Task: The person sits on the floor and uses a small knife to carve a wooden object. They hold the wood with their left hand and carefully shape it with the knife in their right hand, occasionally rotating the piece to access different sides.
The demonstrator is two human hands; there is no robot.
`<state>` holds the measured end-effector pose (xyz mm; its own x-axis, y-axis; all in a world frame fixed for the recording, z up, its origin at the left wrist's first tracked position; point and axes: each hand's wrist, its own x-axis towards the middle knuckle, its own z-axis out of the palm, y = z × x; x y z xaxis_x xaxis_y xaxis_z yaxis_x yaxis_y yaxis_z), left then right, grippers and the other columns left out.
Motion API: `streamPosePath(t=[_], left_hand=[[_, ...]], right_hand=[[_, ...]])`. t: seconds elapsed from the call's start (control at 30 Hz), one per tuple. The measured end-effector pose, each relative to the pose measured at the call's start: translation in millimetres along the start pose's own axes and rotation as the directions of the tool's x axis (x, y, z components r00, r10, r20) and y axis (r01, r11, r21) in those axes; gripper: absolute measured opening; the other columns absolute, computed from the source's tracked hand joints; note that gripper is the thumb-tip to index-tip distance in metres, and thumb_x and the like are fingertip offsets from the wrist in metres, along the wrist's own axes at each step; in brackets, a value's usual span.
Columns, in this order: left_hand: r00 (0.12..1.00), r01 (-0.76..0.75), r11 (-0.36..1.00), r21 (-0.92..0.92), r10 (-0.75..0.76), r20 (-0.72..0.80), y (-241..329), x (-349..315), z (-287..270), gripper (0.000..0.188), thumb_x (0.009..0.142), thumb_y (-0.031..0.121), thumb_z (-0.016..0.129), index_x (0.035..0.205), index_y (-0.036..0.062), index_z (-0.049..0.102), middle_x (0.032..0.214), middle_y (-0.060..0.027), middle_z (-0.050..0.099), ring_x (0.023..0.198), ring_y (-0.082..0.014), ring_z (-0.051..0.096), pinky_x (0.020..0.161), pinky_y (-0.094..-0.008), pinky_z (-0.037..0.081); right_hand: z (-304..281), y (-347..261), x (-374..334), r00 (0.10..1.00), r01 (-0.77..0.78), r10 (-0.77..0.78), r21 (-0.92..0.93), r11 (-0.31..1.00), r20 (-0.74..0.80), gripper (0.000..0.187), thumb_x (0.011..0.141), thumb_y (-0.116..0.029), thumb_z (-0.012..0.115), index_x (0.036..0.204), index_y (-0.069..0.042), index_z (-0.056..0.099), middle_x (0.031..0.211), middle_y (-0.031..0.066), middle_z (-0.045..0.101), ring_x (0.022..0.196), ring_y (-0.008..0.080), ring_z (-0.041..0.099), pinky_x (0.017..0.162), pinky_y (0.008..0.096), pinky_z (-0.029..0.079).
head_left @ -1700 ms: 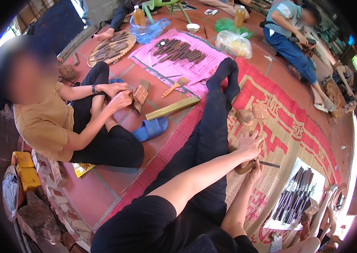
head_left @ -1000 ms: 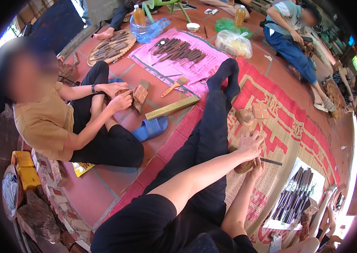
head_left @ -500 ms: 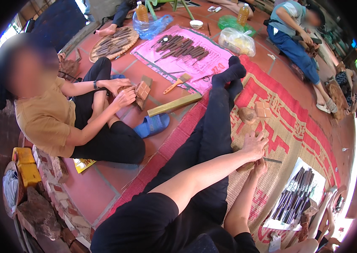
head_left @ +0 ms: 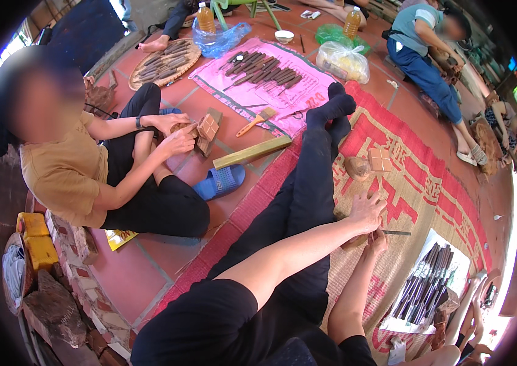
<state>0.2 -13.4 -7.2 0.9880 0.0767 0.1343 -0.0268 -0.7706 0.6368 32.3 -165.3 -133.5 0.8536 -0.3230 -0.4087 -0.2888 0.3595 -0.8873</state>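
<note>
Mat [head_left: 400,256]: wooden block [head_left: 380,160], rounded wood lump [head_left: 357,168] ahead
Thin tool [head_left: 397,232]: juts right, long axis crosswise
Left hand [head_left: 366,211], right hand [head_left: 377,243]: grip unclear, cannot tell

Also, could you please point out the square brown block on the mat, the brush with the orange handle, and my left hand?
Square brown block [head_left: 380,159]: head view, middle of its top face.
Brush [head_left: 254,122]: head view, handle, near the bristles.
Left hand [head_left: 366,211]: head view, back of the hand.

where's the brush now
In the head view, left of the wearer's legs: the brush lies at the edge of the pink sheet, just beyond the long wooden bar.
</note>
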Motion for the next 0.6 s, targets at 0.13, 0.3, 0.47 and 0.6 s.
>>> streamPosePath(t=[0.13,0.3,0.47,0.6], left_hand=[[1.000,0.008,1.000,0.004,-0.008,0.013,-6,0,-3,0.046,0.074,0.026,0.062,0.119,0.0176,0.053,0.123,-0.0066,0.045,0.103,-0.0313,0.045,0.078,-0.0464,0.038],[0.999,-0.011,0.999,0.043,0.009,0.046,0,-3,-10,0.047,0.074,0.024,0.062,0.120,0.0172,0.052,0.122,-0.0063,0.045,0.100,-0.0313,0.047,0.077,-0.0472,0.040],[0.999,0.032,0.999,0.008,-0.032,-0.001,-6,-2,-6,0.048,0.073,0.023,0.062,0.119,0.0174,0.052,0.120,-0.0062,0.046,0.100,-0.0317,0.047,0.075,-0.0480,0.040],[0.999,0.013,1.000,0.023,-0.014,0.039,2,-2,-10,0.048,0.071,0.024,0.065,0.117,0.0169,0.053,0.117,-0.0065,0.046,0.102,-0.0317,0.047,0.077,-0.0480,0.040]], right_hand=[[16,-7,-19,0.987,0.056,-0.067,0.078,0.995,0.148,0.023,0.074,0.003,0.056,0.096,0.003,0.059,0.090,0.0122,0.063,0.083,0.0225,0.063,0.073,0.0301,0.051],[7,11,-2,0.989,0.043,-0.052,0.072,0.997,0.137,0.023,0.075,0.001,0.056,0.098,0.006,0.059,0.092,0.0133,0.064,0.085,0.0229,0.063,0.073,0.0303,0.051],[-3,13,11,0.993,-0.057,0.050,0.063,0.996,0.111,0.033,0.079,-0.002,0.057,0.112,0.005,0.057,0.101,0.0129,0.062,0.092,0.0226,0.062,0.078,0.0324,0.050],[8,24,16,0.966,0.091,-0.122,0.142,0.986,0.228,0.021,0.077,0.004,0.055,0.098,0.007,0.059,0.093,0.0146,0.063,0.081,0.0221,0.063,0.072,0.0338,0.053]])
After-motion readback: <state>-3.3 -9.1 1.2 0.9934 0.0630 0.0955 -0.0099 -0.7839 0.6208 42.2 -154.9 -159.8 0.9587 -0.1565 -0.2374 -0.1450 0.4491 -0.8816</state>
